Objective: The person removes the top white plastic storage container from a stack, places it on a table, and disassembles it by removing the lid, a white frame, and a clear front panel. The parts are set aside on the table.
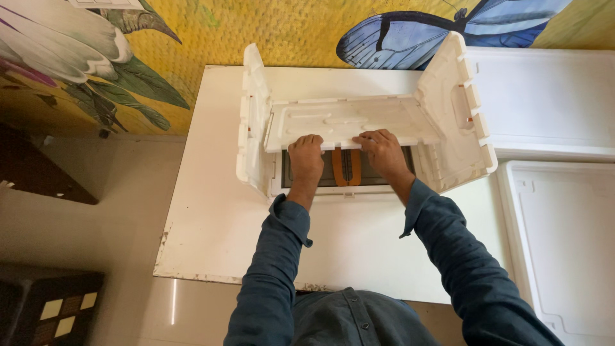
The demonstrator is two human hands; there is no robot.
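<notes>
White moulded foam packing point(352, 122), a ribbed flat panel between two upright end caps, sits on the white worktop point(211, 211) over a dark flat appliance with an orange band point(346, 168). The left hand point(306, 156) and right hand point(382, 150) each clench the panel's near edge. Uneven pulling could snap the brittle foam or tip an end cap.

Hemmed in left and right by upright foam end caps point(251, 118) point(456, 109), overhead by foam panel point(349, 122); open toward bare white table point(359, 237), with more white panels point(564, 224) crowding right.
</notes>
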